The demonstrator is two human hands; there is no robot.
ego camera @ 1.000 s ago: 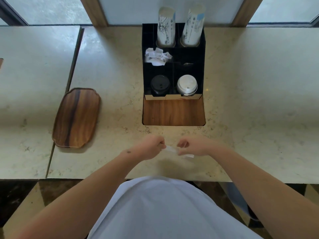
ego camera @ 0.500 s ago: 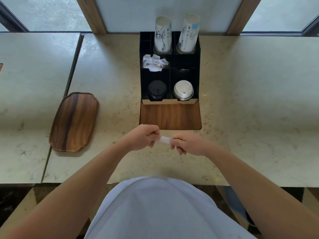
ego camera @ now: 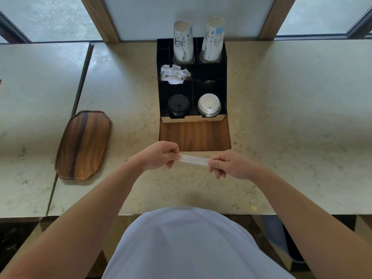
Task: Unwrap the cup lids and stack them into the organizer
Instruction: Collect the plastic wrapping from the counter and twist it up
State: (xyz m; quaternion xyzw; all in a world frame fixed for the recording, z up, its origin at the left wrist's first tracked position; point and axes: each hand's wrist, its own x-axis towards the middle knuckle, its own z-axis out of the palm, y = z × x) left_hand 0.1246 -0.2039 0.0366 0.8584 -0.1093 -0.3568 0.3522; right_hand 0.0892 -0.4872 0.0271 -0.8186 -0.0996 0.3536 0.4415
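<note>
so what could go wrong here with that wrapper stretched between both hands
1. The thin clear plastic wrapper is pulled taut between the left hand and right hand; it may snap or slip out of one grip.
2. The hands are close in front of the black compartment organizer; a sudden release might knock the white lid stack or black lid stack.
3. A dropped wrapper would be hard to spot on the pale marble counter.
</note>
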